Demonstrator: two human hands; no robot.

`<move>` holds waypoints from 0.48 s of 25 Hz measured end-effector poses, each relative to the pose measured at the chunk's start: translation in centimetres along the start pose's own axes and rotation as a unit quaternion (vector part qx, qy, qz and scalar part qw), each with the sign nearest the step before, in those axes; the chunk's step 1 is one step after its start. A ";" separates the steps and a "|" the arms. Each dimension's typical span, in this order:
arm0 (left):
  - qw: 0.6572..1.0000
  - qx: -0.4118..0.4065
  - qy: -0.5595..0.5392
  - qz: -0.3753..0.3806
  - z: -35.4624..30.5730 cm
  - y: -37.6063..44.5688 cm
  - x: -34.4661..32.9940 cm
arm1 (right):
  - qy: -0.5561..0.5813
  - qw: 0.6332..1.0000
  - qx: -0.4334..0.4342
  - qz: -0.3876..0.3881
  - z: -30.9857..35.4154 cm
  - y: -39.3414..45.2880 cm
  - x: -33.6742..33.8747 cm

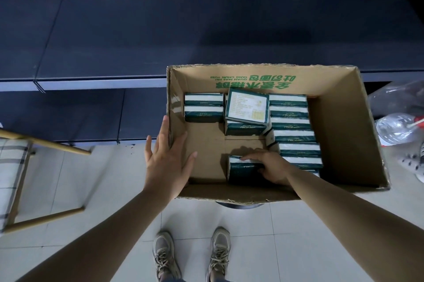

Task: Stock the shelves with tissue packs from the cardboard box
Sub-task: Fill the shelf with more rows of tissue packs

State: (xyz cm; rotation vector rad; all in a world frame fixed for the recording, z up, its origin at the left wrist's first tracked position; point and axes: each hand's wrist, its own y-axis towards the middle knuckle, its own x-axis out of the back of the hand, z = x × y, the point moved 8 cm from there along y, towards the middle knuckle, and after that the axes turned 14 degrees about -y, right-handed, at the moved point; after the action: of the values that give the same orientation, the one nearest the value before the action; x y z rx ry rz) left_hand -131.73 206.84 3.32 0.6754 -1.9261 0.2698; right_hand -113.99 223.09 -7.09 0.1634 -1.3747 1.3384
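An open cardboard box (pixel 348 121) sits in front of me with several green-and-white tissue packs inside, most stacked along its right side (pixel 296 135) and back. My right hand (pixel 268 164) reaches into the box and grips one tissue pack (pixel 241 169) near the front wall. My left hand (pixel 167 157) is spread flat with straight fingers against the box's left wall, at its front left corner. The dark blue shelves (pixel 160 36) stretch behind and left of the box, with nothing on them.
A wooden-framed seat with a checked cushion (pixel 13 178) stands at the left. Clear plastic bags (pixel 397 130) and a slipper lie on the floor to the right. My two shoes (pixel 190 256) stand on the pale tiles below the box.
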 end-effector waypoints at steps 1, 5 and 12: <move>1.000 -0.001 0.001 -0.002 -0.1 0.0 0.1 | -0.002 1.000 0.000 -0.008 0.1 -0.1 0.2; 0.999 -0.002 0.033 0.001 0.0 0.2 0.3 | 0.029 0.997 -0.006 -0.069 0.6 -1.9 2.2; 0.999 0.003 0.049 0.015 -3.3 3.4 4.6 | 0.074 0.986 0.019 -0.151 3.7 -6.7 11.6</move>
State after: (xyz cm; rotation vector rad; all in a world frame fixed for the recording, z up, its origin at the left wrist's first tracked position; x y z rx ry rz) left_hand -132.54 209.60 9.23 0.6270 -1.8444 0.3224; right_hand -115.21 224.66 6.69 0.2808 -1.1486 1.1005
